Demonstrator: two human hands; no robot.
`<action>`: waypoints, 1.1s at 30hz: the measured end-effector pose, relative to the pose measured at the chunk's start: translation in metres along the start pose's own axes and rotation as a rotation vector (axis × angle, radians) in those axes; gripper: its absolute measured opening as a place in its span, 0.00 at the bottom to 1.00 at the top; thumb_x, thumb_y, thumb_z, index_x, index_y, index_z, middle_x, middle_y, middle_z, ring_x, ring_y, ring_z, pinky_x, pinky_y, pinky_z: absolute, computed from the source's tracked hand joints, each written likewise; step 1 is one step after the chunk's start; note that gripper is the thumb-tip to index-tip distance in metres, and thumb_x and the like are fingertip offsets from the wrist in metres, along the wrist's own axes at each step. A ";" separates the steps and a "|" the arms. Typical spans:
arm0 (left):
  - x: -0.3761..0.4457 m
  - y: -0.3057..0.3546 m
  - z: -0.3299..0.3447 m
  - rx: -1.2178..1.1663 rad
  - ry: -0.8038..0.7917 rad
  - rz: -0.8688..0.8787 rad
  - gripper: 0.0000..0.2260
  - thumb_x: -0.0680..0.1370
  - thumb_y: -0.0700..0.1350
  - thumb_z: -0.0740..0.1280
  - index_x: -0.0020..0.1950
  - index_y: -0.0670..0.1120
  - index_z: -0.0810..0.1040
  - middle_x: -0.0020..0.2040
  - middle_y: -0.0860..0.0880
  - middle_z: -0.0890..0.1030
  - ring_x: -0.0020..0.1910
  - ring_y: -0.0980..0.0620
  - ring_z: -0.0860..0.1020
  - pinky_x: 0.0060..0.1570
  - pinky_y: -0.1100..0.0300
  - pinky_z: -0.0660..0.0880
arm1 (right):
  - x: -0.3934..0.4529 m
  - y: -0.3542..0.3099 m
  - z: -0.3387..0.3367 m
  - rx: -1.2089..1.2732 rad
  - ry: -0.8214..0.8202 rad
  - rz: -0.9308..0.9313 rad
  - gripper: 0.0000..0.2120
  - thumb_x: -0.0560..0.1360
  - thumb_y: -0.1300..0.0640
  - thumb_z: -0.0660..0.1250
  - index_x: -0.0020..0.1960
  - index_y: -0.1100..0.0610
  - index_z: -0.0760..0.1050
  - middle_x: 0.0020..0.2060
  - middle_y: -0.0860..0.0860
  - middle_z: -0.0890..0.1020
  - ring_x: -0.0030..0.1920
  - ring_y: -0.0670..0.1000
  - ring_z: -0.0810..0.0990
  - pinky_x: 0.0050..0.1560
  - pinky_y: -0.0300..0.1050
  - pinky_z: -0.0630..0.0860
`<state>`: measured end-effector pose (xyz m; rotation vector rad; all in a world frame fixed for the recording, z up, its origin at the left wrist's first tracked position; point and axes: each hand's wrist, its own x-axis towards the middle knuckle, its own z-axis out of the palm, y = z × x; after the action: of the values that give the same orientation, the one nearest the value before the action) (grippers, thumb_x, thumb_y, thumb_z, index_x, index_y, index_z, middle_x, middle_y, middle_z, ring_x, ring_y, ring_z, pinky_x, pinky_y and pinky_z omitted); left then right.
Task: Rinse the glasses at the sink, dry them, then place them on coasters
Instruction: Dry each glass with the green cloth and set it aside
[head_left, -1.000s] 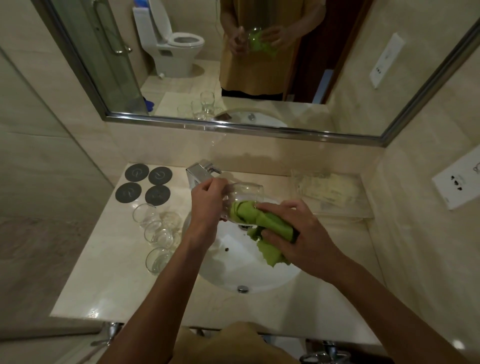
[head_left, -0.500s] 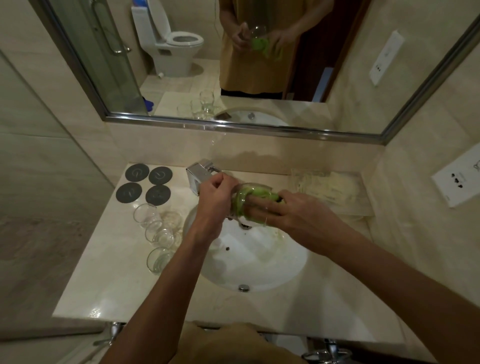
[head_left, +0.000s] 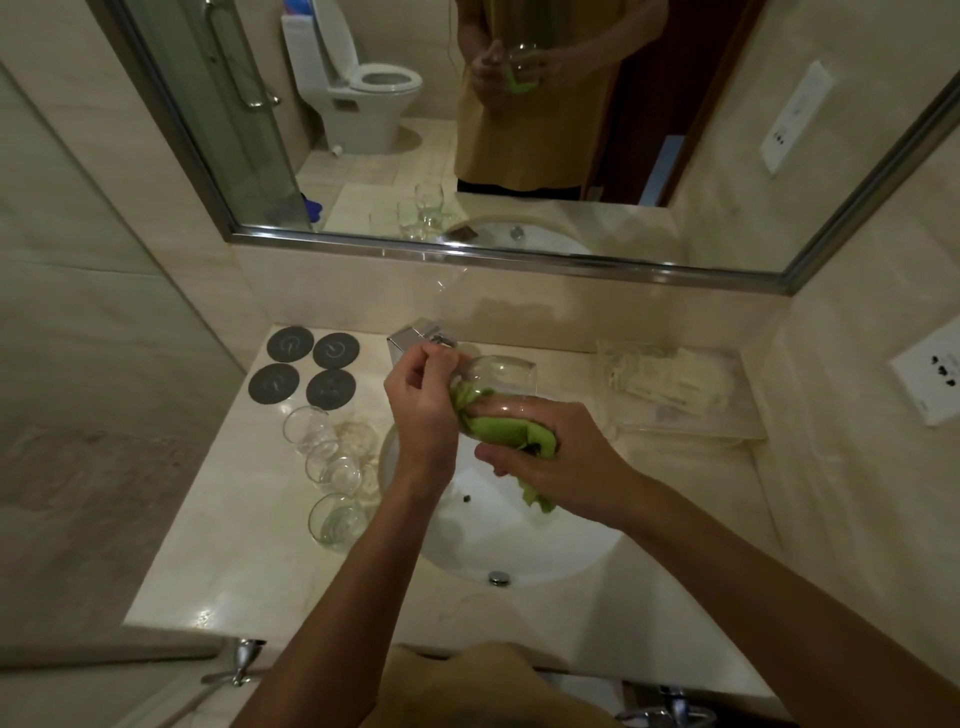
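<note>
Over the sink (head_left: 519, 551) I hold a clear glass (head_left: 501, 376) tipped on its side. My left hand (head_left: 421, 402) grips its left end. My right hand (head_left: 558, 460) holds a green cloth (head_left: 511, 431) bunched against the glass's lower side, and part of the cloth shows through the glass wall. Several dark round coasters (head_left: 311, 366) lie bare at the counter's back left. In front of them, left of the basin, stand several more clear glasses (head_left: 332, 467).
A chrome faucet (head_left: 415, 338) sits behind the basin, just beyond my left hand. A clear plastic bag (head_left: 670, 387) lies at the counter's back right. A wall socket (head_left: 930, 374) is on the right wall. The mirror (head_left: 519, 130) spans the back wall.
My right hand has drawn back toward me. The cloth, stuffed inside the glass half a second ago, now bunches along its underside. The left hand holds the glass in much the same place.
</note>
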<state>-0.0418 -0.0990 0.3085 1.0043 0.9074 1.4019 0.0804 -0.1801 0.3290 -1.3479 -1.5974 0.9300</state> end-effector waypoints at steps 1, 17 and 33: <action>0.000 -0.001 -0.002 -0.026 -0.027 0.003 0.06 0.73 0.41 0.63 0.36 0.44 0.76 0.35 0.45 0.76 0.37 0.46 0.72 0.37 0.56 0.71 | 0.000 0.000 0.000 -0.096 0.017 -0.089 0.16 0.74 0.60 0.74 0.61 0.53 0.81 0.52 0.44 0.85 0.47 0.43 0.84 0.51 0.38 0.80; 0.005 0.004 -0.018 0.246 -0.907 -0.767 0.31 0.75 0.73 0.55 0.36 0.46 0.77 0.27 0.46 0.71 0.20 0.54 0.66 0.23 0.66 0.56 | 0.001 -0.002 -0.074 -1.365 -0.372 -0.960 0.25 0.64 0.69 0.76 0.60 0.57 0.82 0.56 0.52 0.83 0.37 0.55 0.79 0.38 0.45 0.76; 0.000 -0.016 -0.007 0.038 -0.375 -0.364 0.26 0.80 0.56 0.57 0.60 0.33 0.73 0.51 0.36 0.76 0.50 0.38 0.74 0.50 0.42 0.71 | -0.009 -0.007 -0.016 -0.354 0.050 -0.140 0.17 0.72 0.51 0.76 0.60 0.52 0.83 0.49 0.47 0.86 0.39 0.37 0.82 0.42 0.27 0.74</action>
<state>-0.0424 -0.0980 0.2909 1.0271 0.7887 0.8589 0.0928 -0.1898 0.3402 -1.4595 -1.8507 0.5414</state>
